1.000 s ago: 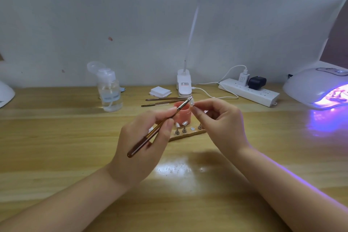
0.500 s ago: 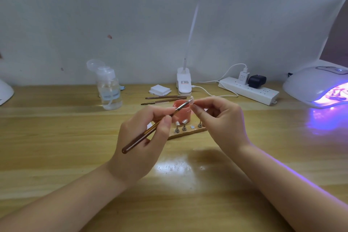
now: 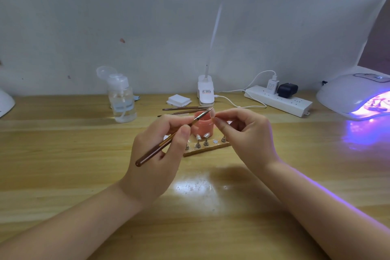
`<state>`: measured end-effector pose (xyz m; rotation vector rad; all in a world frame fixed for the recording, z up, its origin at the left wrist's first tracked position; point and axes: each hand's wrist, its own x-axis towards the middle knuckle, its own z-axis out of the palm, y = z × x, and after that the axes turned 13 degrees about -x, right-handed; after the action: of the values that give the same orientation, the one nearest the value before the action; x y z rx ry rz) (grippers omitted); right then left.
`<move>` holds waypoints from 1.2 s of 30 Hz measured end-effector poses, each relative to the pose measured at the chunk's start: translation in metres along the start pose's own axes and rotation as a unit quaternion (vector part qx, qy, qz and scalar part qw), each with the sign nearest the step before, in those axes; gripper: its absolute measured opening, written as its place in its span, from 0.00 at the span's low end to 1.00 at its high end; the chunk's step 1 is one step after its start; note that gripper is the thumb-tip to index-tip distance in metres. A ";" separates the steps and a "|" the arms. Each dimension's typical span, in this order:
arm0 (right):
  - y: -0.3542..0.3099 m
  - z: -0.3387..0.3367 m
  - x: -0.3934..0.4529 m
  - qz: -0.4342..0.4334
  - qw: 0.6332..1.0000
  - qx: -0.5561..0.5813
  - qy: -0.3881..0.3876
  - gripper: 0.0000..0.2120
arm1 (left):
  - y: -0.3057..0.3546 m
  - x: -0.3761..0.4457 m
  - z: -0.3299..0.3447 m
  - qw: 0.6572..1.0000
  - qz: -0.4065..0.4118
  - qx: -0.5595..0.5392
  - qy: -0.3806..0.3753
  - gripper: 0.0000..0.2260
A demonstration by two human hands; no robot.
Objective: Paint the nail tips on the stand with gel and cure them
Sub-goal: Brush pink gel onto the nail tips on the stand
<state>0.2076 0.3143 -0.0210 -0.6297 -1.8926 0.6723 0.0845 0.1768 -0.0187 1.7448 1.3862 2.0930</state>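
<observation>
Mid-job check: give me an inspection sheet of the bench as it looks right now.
Surface: wooden table, lamp glare at centre.
Job's things: stand holds nail tips; pink gel jar behind; curing lamp glows purple.
Clutter: pump bottle, spare brushes, pad stack.
Grippers: left hand holds brush; right hand pinches one nail tip.
Cables: white lead to power strip.
Surroundings: white wall, desk lamp.

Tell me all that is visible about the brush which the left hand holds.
The brush is thin, with a glossy dark brown handle, a gold band and a metal ferrule. The left hand grips it mid-shaft, tilted up to the right. Its bristle end meets the pale nail tip pinched by the right hand, above the pink jar.
</observation>
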 end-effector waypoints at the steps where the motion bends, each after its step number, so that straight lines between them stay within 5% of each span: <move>1: 0.000 0.000 0.000 -0.002 1.000 -0.003 0.000 0.04 | 0.000 0.000 0.000 1.000 -0.004 0.001 -0.001 0.07; 24: -0.001 0.000 0.001 0.030 0.999 0.020 -0.015 0.03 | 0.004 0.004 -0.001 1.000 0.013 -0.013 0.018 0.08; 36: -0.007 -0.001 0.000 0.028 0.996 0.079 -0.038 0.07 | 0.001 0.003 -0.001 0.997 -0.044 -0.064 0.014 0.10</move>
<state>0.2074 0.3096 -0.0162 -0.5642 -1.8746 0.8834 0.0834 0.1775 -0.0155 1.5830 1.2791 2.1171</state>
